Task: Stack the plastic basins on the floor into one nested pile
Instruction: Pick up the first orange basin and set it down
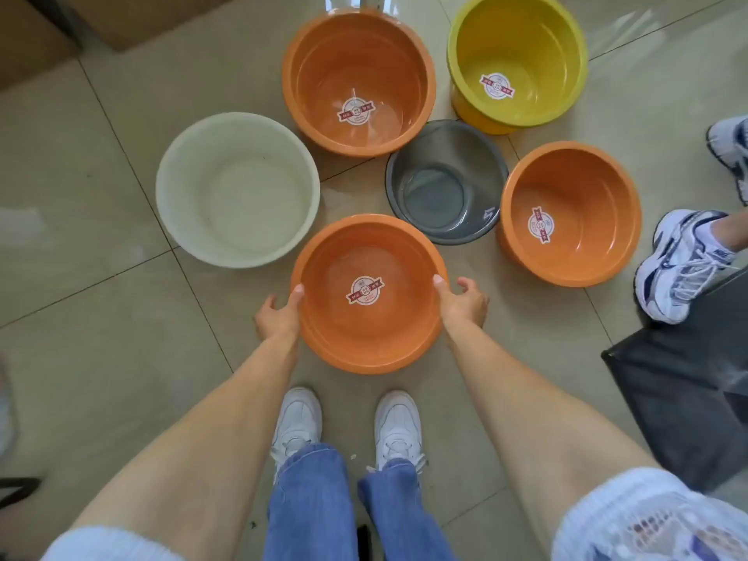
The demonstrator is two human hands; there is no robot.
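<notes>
On the beige tiled floor (121,317), just ahead of two white sneakers (297,419), sits the nearest orange basin (368,325), red-and-white label (365,290) on its bottom. Gripped at both sides: left hand (279,315) on the left rim, thumb hooked inside, fingers outside; right hand (463,303) on the right rim, thumb over the edge, fingers curled behind the wall. Whether lifted off the tiles or resting, cannot tell. Beyond it, five more basins, all upright and unstacked: cream basin (238,190) to the left, large orange basin (358,83) farther back, yellow basin (517,60) at upper right, translucent grey basin (445,182) in the middle touching its neighbours, smaller orange basin (570,214) to the right. At the right edge, another person's blue-and-white sneakers (680,265) beside a black bin (688,378).
</notes>
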